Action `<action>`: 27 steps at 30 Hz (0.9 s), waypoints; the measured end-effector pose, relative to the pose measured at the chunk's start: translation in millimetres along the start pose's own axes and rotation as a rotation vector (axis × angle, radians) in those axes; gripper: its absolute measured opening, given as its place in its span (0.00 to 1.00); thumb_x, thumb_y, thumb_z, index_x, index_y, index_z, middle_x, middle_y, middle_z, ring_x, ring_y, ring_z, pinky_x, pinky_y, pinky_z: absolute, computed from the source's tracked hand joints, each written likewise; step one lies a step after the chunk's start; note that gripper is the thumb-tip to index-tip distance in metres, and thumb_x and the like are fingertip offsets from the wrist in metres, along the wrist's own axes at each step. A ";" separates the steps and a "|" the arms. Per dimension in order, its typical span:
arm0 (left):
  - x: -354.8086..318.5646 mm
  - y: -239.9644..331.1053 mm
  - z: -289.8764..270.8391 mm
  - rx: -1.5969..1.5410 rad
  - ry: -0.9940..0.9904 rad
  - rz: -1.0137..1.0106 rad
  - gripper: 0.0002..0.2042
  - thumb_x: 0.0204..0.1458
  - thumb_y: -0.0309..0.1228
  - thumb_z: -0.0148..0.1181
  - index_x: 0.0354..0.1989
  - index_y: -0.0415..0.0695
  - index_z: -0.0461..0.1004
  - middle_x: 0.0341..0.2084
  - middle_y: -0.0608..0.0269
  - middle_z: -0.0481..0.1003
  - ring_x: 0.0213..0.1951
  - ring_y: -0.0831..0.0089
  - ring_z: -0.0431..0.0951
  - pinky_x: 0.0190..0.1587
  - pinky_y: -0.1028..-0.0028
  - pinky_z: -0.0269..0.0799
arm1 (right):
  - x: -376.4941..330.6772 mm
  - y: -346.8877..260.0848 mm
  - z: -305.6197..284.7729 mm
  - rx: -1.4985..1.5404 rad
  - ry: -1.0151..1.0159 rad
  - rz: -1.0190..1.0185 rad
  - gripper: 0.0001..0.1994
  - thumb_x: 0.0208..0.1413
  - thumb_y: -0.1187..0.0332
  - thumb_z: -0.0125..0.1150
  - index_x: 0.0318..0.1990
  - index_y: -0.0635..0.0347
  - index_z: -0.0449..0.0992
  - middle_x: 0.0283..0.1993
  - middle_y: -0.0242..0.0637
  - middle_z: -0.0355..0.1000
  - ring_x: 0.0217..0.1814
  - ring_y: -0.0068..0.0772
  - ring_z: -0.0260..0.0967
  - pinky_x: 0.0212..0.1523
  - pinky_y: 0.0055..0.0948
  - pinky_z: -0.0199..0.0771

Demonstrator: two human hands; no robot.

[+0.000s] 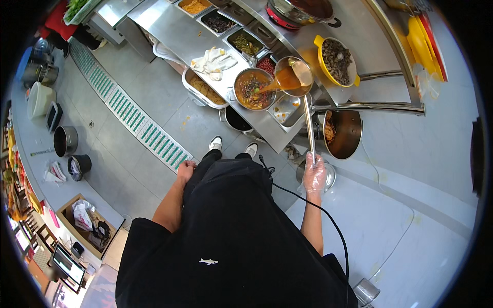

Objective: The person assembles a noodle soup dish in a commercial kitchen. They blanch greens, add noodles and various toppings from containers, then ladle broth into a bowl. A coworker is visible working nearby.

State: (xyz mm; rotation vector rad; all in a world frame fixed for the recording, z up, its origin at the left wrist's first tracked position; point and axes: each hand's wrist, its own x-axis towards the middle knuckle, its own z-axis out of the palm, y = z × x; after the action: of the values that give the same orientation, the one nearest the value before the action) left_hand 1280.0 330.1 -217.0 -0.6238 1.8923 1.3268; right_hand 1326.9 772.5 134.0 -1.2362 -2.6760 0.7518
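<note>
My right hand, in a clear plastic glove, grips the long handle of a metal ladle. The ladle is tilted over the counter, and orange-brown broth runs from its left side into a round metal bowl. Mixed ingredients in reddish broth fill that bowl, which stands close to the counter edge. Bare and low by my left thigh, my left hand has its fingers curled in, with nothing visible in them.
Topping pans and a white cloth lie on the steel counter. A yellow-rimmed bowl sits beyond the ladle; a deep pot stands right. A black cable crosses my right forearm. A drain grate runs along the floor.
</note>
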 end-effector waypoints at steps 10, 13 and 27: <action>0.5 -5.2 -1.1 -0.023 -0.016 0.019 0.12 0.61 0.32 0.58 0.43 0.33 0.78 0.35 0.57 0.84 0.38 0.70 0.82 0.48 0.70 0.77 | 0.4 3.2 7.3 0.016 -0.007 -0.006 0.21 0.67 0.48 0.60 0.47 0.60 0.79 0.29 0.44 0.77 0.30 0.42 0.74 0.36 0.39 0.73; -4.7 1.7 -2.0 0.008 -0.009 -0.008 0.13 0.61 0.33 0.58 0.43 0.33 0.78 0.35 0.57 0.84 0.39 0.70 0.83 0.48 0.70 0.77 | 0.2 10.2 16.4 -0.001 -0.012 -0.020 0.20 0.67 0.49 0.60 0.47 0.59 0.79 0.29 0.46 0.77 0.30 0.45 0.75 0.36 0.40 0.74; -3.1 -4.9 -3.2 0.021 -0.010 -0.031 0.14 0.61 0.34 0.59 0.44 0.33 0.78 0.37 0.56 0.84 0.41 0.69 0.83 0.50 0.70 0.76 | -10.5 -5.6 22.7 -0.068 0.028 -0.049 0.17 0.66 0.51 0.62 0.45 0.56 0.79 0.30 0.48 0.79 0.32 0.53 0.78 0.34 0.45 0.75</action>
State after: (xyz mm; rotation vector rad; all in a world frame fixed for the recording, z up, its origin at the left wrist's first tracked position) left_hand 1284.6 325.3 -216.8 -0.6318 1.8786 1.2872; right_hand 1323.5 752.8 118.0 -1.1823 -2.7193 0.6377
